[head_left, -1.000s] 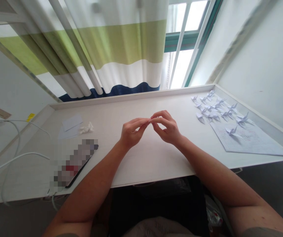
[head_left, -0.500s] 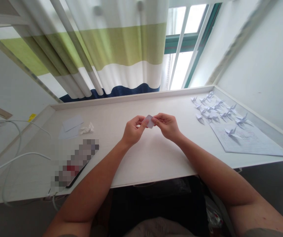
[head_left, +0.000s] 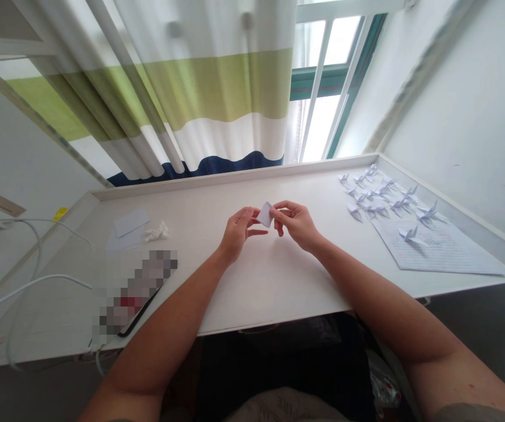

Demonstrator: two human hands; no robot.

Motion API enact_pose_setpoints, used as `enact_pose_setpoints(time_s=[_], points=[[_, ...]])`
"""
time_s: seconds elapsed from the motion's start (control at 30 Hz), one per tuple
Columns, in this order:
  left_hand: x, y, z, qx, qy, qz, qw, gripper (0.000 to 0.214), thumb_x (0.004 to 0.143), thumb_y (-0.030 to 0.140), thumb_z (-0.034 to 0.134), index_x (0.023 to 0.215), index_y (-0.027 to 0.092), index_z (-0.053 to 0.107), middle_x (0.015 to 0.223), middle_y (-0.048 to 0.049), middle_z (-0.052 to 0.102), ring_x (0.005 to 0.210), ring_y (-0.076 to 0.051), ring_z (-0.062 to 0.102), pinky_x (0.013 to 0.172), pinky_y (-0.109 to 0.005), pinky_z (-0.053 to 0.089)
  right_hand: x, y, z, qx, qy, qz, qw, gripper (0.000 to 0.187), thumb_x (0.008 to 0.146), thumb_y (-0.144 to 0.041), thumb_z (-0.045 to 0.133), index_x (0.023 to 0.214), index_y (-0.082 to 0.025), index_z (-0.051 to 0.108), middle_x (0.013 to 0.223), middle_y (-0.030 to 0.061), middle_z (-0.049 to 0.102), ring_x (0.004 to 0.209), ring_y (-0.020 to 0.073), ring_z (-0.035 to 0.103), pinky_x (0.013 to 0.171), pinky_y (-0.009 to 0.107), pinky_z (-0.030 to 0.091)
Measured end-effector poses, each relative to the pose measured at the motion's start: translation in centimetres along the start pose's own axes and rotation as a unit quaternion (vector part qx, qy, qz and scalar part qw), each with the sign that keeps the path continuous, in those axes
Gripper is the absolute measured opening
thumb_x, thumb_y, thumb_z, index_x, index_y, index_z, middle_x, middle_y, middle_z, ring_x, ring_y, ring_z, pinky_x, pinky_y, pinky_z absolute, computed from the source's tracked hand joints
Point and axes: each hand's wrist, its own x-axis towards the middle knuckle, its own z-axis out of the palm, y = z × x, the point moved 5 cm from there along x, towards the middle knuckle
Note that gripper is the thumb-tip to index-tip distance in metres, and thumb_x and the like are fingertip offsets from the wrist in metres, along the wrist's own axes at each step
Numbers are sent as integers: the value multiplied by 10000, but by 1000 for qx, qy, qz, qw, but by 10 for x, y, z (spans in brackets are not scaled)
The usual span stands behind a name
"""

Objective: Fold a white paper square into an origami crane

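Note:
Above the middle of the white desk [head_left: 252, 287], both hands meet on a small folded piece of white paper [head_left: 265, 214]. My left hand [head_left: 237, 231] pinches its left edge between thumb and fingers. My right hand [head_left: 297, 224] pinches its right side with curled fingers. The paper stands up between the fingertips, a flat pointed shape, held just off the desk.
Several folded white paper cranes [head_left: 378, 196] lie at the desk's far right, one on a lined sheet [head_left: 437, 252]. At the left are paper slips [head_left: 129, 225], a crumpled scrap [head_left: 156, 232], a blurred-out flat object [head_left: 135, 290] and white cables [head_left: 23, 281]. A striped curtain [head_left: 199, 99] and a window rise behind.
The paper was hidden between closed fingertips a second ago; it now shows as a flat flap held up between the hands. The view has tilted slightly.

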Motion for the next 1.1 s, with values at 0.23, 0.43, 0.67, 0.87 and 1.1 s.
enact_pose_setpoints(time_s=[0.23, 0.43, 0.67, 0.87, 1.1], points=[[0, -9, 4, 14, -60, -30, 998, 447, 840, 543, 863, 1033, 200, 653, 1009, -43, 743, 923, -197, 755, 928, -405, 595, -1, -3, 3, 111, -65, 53, 990, 365, 829, -538, 828, 898, -204, 699, 721, -11, 701, 585, 144, 646, 675, 337, 550], [3, -8, -5, 58, -3, 19, 998, 460, 740, 415, 946, 1066, 176, 727, 1035, -46, 733, 835, -148, 695, 824, -329, 574, 3, 1, -5, 78, -22, 43, 996, 374, 675, -356, 930, 921, -213, 687, 786, -32, 656, 701, 139, 622, 653, 297, 507], [4, -3, -8, 74, 34, 40, 996, 390, 744, 437, 931, 982, 161, 792, 819, -40, 784, 741, -178, 745, 779, -357, 609, 7, 1, -12, 35, 29, 13, 999, 438, 680, -480, 933, 949, -210, 718, 866, 11, 686, 789, 184, 660, 639, 323, 546], [3, -5, -8, 79, 35, 46, 995, 397, 735, 460, 939, 981, 163, 844, 852, -77, 827, 778, -217, 786, 802, -397, 642, 6, -1, -13, 38, 32, 14, 999, 471, 665, -512, 944, 956, -213, 726, 874, 2, 673, 776, 171, 651, 622, 307, 537], [-4, 0, -7, 195, 29, 121, 973, 295, 790, 407, 908, 1020, 224, 873, 1002, -78, 857, 917, -252, 803, 932, -432, 640, 6, 0, -14, 44, 39, 17, 998, 479, 669, -520, 948, 957, -216, 716, 907, 0, 661, 769, 155, 630, 618, 294, 504]])
